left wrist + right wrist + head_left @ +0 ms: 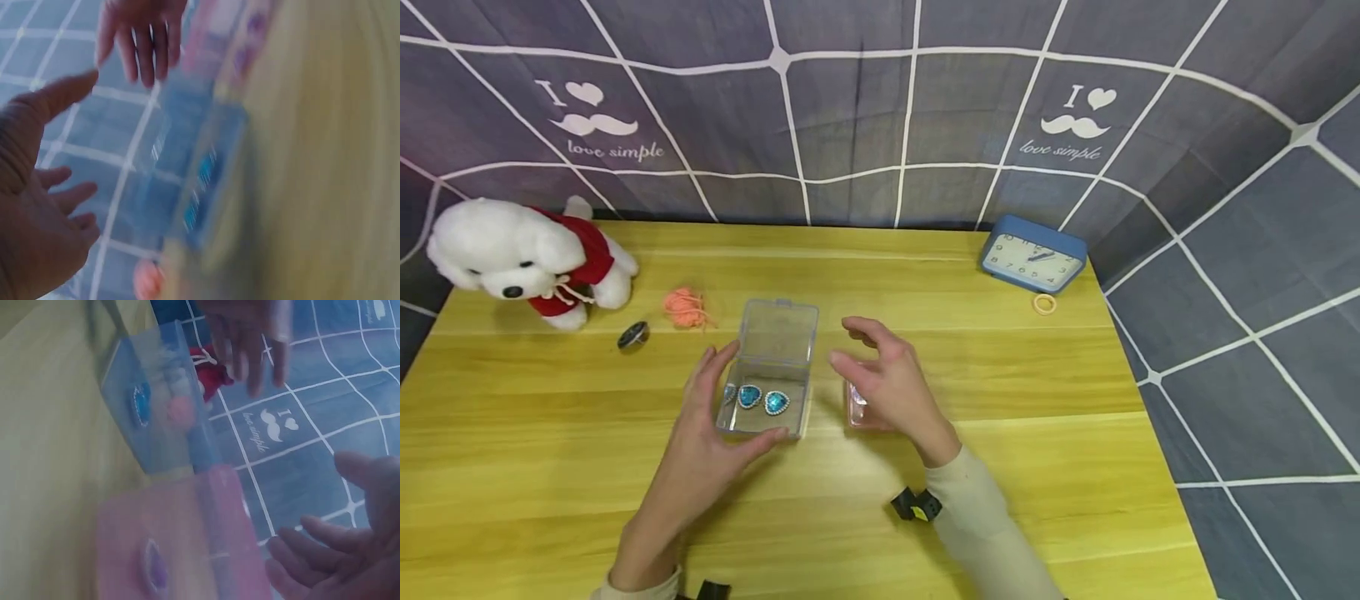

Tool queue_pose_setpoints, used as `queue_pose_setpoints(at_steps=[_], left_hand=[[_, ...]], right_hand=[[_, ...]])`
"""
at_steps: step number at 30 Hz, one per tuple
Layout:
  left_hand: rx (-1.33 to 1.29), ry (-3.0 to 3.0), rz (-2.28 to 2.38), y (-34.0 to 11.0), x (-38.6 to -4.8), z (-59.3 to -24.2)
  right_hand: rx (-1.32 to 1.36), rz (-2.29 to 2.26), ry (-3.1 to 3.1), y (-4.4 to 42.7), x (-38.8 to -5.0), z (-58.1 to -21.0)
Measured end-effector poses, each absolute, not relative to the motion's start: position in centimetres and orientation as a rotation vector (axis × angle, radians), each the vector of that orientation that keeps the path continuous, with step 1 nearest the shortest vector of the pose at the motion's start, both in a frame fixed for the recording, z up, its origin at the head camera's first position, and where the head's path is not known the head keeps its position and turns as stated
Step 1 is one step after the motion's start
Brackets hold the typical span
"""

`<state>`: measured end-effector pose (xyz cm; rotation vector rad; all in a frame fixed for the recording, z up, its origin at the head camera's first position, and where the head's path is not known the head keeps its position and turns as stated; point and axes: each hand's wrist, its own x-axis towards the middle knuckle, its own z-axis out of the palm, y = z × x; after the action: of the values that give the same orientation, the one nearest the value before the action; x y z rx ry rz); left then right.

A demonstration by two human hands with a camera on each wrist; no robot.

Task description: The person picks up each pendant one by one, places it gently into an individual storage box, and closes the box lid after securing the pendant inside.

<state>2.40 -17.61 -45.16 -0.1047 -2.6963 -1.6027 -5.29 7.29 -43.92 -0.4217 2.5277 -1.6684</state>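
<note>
A clear hinged box (778, 329) stands with its lid raised. Inside lie two blue gems (777, 403) with pale beaded rims; a bluish patch by the left wall may be a reflection. My left hand (703, 442) is spread about the box's left and front sides; the left wrist view shows its fingers apart from the box. A pink see-through box (861, 417) stands to the right, partly hidden under my right hand (891, 383). That hand hovers with thumb and fingers apart, holding nothing. The right wrist view shows a purple gem (155, 569) in the pink box.
At the back left sit a white plush dog (512, 250) in red, an orange yarn bundle (687, 308) and a small dark round object (633, 335). A blue clock (1033, 254) and a pale ring (1044, 304) are at the back right. Grey checked cloth (850, 125) borders the table.
</note>
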Motion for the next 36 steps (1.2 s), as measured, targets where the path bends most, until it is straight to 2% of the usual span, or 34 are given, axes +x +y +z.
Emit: queue_pose_setpoints(at_steps=[4,10,21,29,36], left_hand=[[-0.07,-2.755,-1.692,-19.9,2.3,-47.0],[-0.082,-2.817,-1.841,-20.7,2.2,-49.2],[-0.055,-2.848,-1.827,-20.6,1.7,-50.1],[-0.035,-2.836,-1.801,-20.5,1.5,-50.4],[-0.02,-2.842,-1.745,-20.5,1.4,-50.3]], right_hand=[[-0.394,-1.527,2.517,6.1,-6.0,-44.4],[-0.39,-1.352,2.531,4.9,-7.0,-44.6],[-0.41,-1.187,2.584,2.8,-8.8,-44.7],[-0.415,-1.251,2.574,2.3,-9.4,-44.2],[-0.462,-1.601,2.458,2.5,-8.6,-43.3]])
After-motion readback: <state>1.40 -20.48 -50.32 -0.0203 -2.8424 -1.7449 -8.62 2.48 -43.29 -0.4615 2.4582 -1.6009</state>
